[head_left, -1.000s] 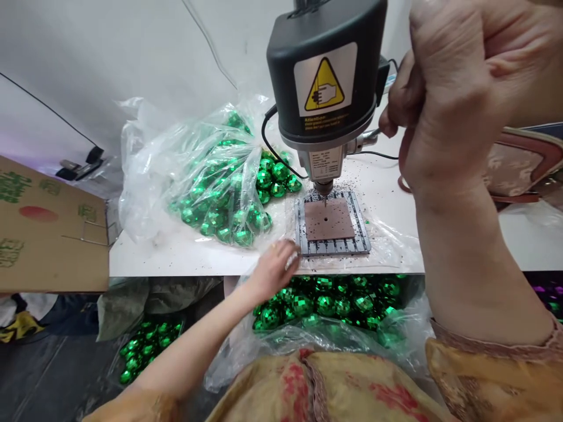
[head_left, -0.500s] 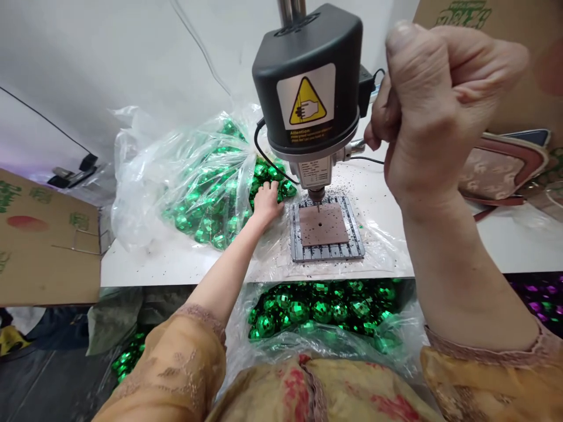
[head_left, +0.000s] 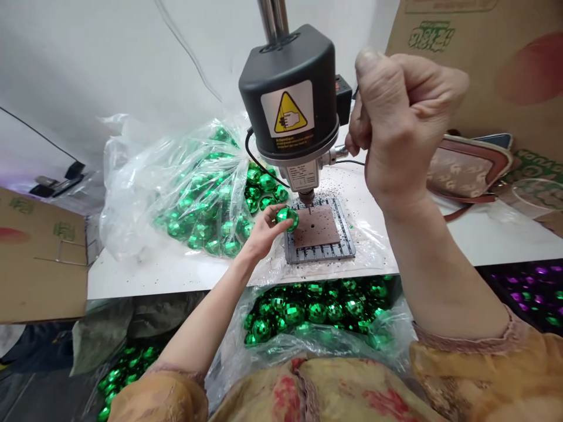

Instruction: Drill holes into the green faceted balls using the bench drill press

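Observation:
Between the thumb and fingers of my left hand (head_left: 265,232) is a shiny green faceted ball (head_left: 287,218), beside the left edge of a brown pad (head_left: 320,228). The pad, with a small dark hole, lies on a slotted metal base plate (head_left: 323,252). Over it stands a black drill press (head_left: 288,97) with a hand-warning sticker, its bit above the pad. My right hand (head_left: 402,117) is raised at the machine's right side, fingers curled closed near the silver lever hub (head_left: 338,153); what they grip is hidden.
A clear plastic bag (head_left: 211,193) of green balls lies left of the machine. More green balls (head_left: 316,308) fill a bag below the table edge. Cardboard boxes (head_left: 39,258) flank the table, and a pink-brown pouch (head_left: 466,167) lies at right. Dark specks surround the plate.
My left hand has come away from the bag's opening toward the base plate with a green ball now in it. The right hand stays closed beside the machine; the whole view has shifted.

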Available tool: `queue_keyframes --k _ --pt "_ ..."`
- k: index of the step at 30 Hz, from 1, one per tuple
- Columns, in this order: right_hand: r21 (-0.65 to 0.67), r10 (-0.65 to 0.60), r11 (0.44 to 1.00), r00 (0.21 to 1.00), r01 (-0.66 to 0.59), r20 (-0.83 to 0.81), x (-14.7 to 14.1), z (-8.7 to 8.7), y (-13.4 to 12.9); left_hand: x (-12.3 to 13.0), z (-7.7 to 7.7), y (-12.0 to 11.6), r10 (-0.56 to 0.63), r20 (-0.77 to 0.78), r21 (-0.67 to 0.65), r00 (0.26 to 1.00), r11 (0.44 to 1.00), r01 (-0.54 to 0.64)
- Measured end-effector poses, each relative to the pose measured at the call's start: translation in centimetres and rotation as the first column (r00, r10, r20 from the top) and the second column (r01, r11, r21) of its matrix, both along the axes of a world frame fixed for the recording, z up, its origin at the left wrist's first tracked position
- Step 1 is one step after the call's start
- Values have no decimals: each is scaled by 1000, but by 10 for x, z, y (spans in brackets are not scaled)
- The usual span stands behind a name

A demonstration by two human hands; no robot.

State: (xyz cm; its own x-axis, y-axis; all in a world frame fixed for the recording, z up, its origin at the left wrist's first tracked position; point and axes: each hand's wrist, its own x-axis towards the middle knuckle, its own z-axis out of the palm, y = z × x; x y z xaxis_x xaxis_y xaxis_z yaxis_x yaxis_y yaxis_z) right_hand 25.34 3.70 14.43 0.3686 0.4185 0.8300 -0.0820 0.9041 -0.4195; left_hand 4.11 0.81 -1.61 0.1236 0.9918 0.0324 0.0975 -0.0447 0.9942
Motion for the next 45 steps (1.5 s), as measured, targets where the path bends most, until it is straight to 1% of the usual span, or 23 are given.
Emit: queue_keyframes --k 3,6,10,13,16,19,23,26,29,35,39,41,45 --pt "-34 -2 999 1000 2 17 2 -1 -1 2 -6 3 -57 -85 94 995 993 65" --pt "-45 15 999 1000 -14 22 3 -1 -4 0 -11 6 -53 -168 147 984 986 78" --pt "-69 8 998 998 -3 66 4 -2 -6 -2 -9 9 -136 -384 150 913 967 207" --pt "-65 -4 998 998 8 61 4 -3 -5 -1 -6 10 -150 -453 188 879 947 259" --pt "-69 -6 998 999 9 49 4 -4 -4 4 -6 11 -110 -442 227 890 946 230" --pt "-88 -23 996 998 28 62 4 -4 -4 9 -8 13 -89 -433 232 897 951 206" --pt "-106 -28 994 997 35 67 4 -4 -7 15 -8 16 -105 -462 218 880 949 228" --pt "-104 -14 994 997 21 73 4 -3 -11 19 -7 17 -75 -501 266 862 935 235" --pt "-124 15 992 998 -7 62 4 -2 -14 23 -10 18 -44 -513 303 857 925 229" --pt "-76 38 997 999 -34 39 2 -2 -12 28 -20 15 -1 -399 268 917 956 117" --pt "-82 9 997 999 -6 39 2 -2 -10 32 -18 10 -3 -414 272 910 954 127" --pt "-98 -21 995 998 26 58 2 -2 -10 35 -19 7 15 -408 272 913 957 105" --pt "-128 -81 987 990 96 118 3 -2 -11 43 -28 2 50 -330 256 943 966 38"
